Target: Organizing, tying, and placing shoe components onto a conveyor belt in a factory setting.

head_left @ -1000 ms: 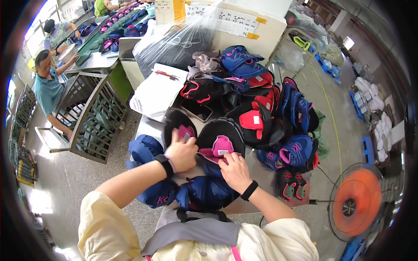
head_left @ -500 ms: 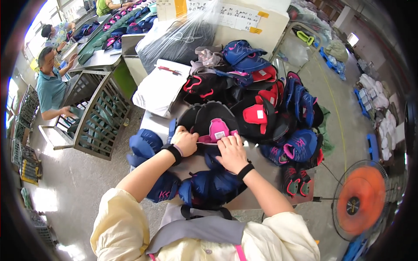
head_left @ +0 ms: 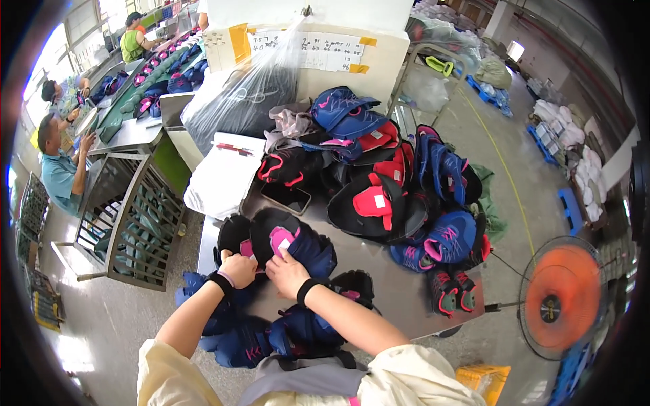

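Note:
My left hand (head_left: 238,269) is closed on the edge of a dark shoe upper (head_left: 233,233) at the left of the metal table. Close beside it, my right hand (head_left: 287,275) pinches the pink tongue of a navy and black shoe upper (head_left: 308,250), just below its white label. The fingertips partly hide what each hand grips. Nearer to me, a row of navy shoe uppers (head_left: 298,331) with pink stitching lies along the table edge. Beyond my hands rests a black upper with a red tongue (head_left: 371,201).
A phone (head_left: 288,197) and a white paper pad (head_left: 223,176) with pens lie behind. More blue uppers (head_left: 349,115) are heaped at the back. Small finished shoes (head_left: 443,294) stand at the right, near an orange fan (head_left: 562,308). A slatted crate (head_left: 139,223) and a co-worker (head_left: 61,166) are at left.
Both hands have moved left across the table with the pink-tongued upper, away from the red-tongued one. The phone has come into sight. The view has shifted, and the co-worker has raised a hand.

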`<act>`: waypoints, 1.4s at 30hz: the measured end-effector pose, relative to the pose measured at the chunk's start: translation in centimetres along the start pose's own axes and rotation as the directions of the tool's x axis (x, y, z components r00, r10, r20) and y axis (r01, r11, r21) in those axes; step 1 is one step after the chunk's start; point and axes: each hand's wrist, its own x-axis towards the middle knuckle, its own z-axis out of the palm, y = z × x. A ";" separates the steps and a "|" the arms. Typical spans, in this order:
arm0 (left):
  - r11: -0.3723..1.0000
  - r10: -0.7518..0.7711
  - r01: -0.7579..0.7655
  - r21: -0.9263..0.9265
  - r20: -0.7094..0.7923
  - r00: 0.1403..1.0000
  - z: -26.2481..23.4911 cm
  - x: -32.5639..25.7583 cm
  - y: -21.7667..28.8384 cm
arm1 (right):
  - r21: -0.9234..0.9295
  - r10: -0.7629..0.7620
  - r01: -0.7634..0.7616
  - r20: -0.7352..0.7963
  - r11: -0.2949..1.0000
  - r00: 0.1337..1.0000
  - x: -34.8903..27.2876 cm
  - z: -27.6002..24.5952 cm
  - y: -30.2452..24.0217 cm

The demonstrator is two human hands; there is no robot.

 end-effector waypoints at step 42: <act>0.985 0.125 -0.095 -0.147 0.210 0.970 2.3 1.9 -2.2 | 0.224 0.275 -0.569 0.701 0.791 0.658 11.5 3.7 14.2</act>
